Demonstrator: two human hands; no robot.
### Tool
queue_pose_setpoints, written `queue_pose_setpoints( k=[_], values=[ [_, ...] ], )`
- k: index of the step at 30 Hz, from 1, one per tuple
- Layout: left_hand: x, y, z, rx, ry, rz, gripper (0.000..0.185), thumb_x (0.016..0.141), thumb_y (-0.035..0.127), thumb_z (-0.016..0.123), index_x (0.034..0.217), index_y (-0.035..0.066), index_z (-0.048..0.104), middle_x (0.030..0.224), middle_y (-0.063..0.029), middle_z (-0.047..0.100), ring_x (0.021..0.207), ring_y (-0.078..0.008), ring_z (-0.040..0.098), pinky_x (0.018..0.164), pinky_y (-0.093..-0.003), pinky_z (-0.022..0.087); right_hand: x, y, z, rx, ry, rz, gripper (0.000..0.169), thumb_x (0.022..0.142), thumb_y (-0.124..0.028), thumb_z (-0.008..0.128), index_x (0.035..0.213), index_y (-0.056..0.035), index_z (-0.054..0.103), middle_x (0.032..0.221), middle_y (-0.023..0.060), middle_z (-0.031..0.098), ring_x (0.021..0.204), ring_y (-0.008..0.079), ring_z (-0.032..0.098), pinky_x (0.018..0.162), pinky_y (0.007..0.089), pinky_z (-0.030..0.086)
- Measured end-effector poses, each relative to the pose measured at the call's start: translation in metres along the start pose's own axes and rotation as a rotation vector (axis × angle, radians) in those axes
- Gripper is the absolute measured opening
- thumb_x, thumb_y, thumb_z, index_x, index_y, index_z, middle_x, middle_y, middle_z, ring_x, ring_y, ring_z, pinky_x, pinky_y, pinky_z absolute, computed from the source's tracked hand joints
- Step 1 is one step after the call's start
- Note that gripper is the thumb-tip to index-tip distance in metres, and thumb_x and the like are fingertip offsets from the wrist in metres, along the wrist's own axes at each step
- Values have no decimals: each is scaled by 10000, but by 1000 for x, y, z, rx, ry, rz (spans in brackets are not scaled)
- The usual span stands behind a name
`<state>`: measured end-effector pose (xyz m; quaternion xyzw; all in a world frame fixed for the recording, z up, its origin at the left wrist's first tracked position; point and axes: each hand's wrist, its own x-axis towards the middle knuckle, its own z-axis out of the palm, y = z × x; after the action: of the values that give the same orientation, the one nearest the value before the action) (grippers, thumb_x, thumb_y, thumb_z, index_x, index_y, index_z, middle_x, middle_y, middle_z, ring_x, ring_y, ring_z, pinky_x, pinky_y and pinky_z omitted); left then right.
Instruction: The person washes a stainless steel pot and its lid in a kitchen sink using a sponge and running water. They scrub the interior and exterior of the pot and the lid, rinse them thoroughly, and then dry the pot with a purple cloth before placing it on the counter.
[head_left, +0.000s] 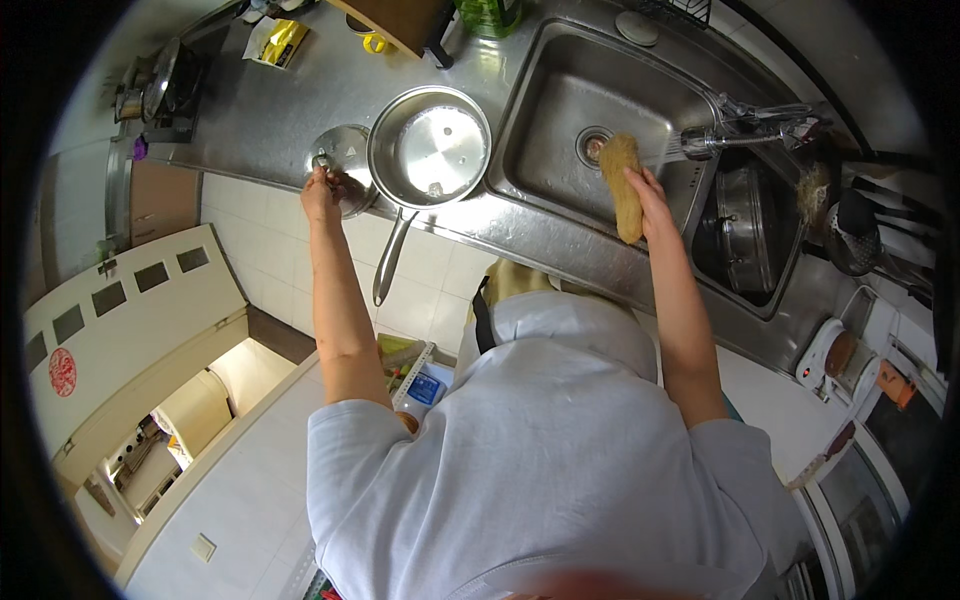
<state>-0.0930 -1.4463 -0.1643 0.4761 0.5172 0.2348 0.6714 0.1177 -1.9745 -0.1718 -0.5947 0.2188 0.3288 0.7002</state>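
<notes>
My left hand pinches the knob of a round pot lid, at the counter's front edge beside the pan. Right of the lid stands a stainless steel saucepan with its long handle pointing towards me. A little clear liquid appears to lie in its bottom. Over the sink my right hand grips a long tan loofah, which partly covers the drain. Water sprays from the faucet head close to the loofah's upper end.
A steamer-like steel pot sits in the smaller basin at right. Kitchen utensils stand beyond it. At the back are a green bottle, a yellow mug and a yellow packet. A stove with pots is far left.
</notes>
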Motion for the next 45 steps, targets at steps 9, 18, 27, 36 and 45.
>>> queue_pose_setpoints(
  k=[9, 18, 27, 36, 45],
  values=[
    [-25, -2, -20, 347, -99, 196, 349, 899, 280, 614, 1119, 10, 588, 909, -24, 625, 775, -104, 589, 666, -223, 470, 15, -5, -27, 148, 37, -40, 467, 828, -221, 680, 1218, -23, 516, 1116, 85, 591, 1017, 207, 575, 844, 338, 477],
    [-168, 4, -12, 365, -991, -537, 647, 916, 533, 441, 1233, -30, 477, 884, -104, 635, 814, -206, 653, 679, -293, 541, 16, -14, -57, 372, -76, 11, 403, 889, -275, 559, 1163, 18, 526, 1065, 153, 614, 914, 265, 624, 766, 369, 539],
    [-222, -12, 50, 158, -848, -605, 165, 912, 186, 599, 858, 84, 481, 531, 44, 378, 386, -37, 320, 340, -189, 254, -10, -21, -49, 343, -230, 73, 439, 925, -297, 510, 1240, 7, 472, 1109, 162, 596, 935, 264, 629, 769, 369, 546],
    [-251, -32, 128, 375, -930, -599, 154, 896, 176, 620, 891, 72, 506, 524, 47, 377, 380, -41, 311, 334, -209, 263, -73, -46, -44, 117, -55, -146, 494, 881, -203, 599, 1341, -136, 431, 1150, 114, 565, 939, 219, 605, 743, 336, 527],
    [-264, -62, 190, 687, -1101, -504, 218, 892, 180, 626, 785, 65, 474, 524, 27, 405, 394, -65, 343, 348, -235, 279, -79, -59, -2, -1337, 210, -691, 629, 758, -83, 660, 1332, -249, 463, 1155, 124, 558, 1070, 257, 561, 899, 361, 469]
  ],
)
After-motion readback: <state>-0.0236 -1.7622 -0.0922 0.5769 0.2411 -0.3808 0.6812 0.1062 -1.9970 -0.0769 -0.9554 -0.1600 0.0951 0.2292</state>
